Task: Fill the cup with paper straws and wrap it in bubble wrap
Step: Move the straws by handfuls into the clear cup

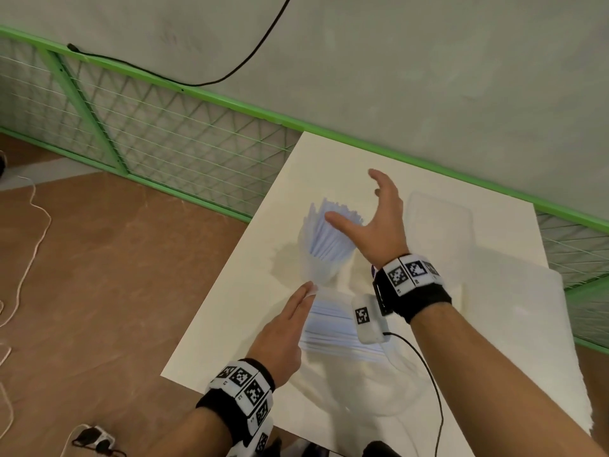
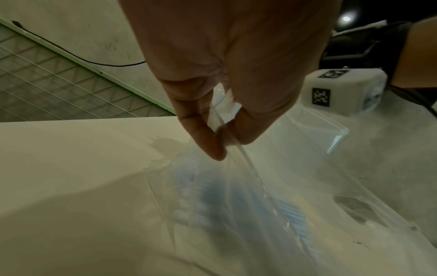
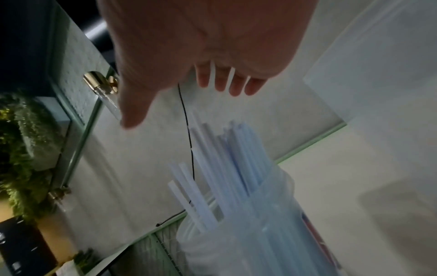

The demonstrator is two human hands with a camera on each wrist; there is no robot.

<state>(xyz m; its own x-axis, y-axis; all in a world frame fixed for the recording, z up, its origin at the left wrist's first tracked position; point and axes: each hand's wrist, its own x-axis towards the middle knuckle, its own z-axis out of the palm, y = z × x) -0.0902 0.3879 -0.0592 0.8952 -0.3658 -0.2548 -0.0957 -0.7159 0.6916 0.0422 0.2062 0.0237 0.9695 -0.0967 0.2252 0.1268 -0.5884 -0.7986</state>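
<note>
A translucent cup stands upright on the white table, toward its left side, packed with pale blue-white paper straws. The straws' long axes run up out of the cup and fan away from the person, tips leaning toward the grey wall; in the right wrist view the same bundle splays out of the cup's mouth, a few leaning off to one side.

The right hand hovers just above the straw tips with fingers spread and thumb held apart, gripping nothing — the right wrist view shows the palm wide and the fingers straight. The left hand reaches toward the cup's base; its thumb and forefinger pinch the edge of a clear plastic bag, and more straws lie inside it, their long axis flat on the table. In the head view those loose straws lie just in front of the cup, running roughly left to right.

A sheet of bubble wrap lies flat on the table's right side — well apart from the cup. Both wrists carry bands with black-and-white square markers; no readable writing shows on the cup or straws.
</note>
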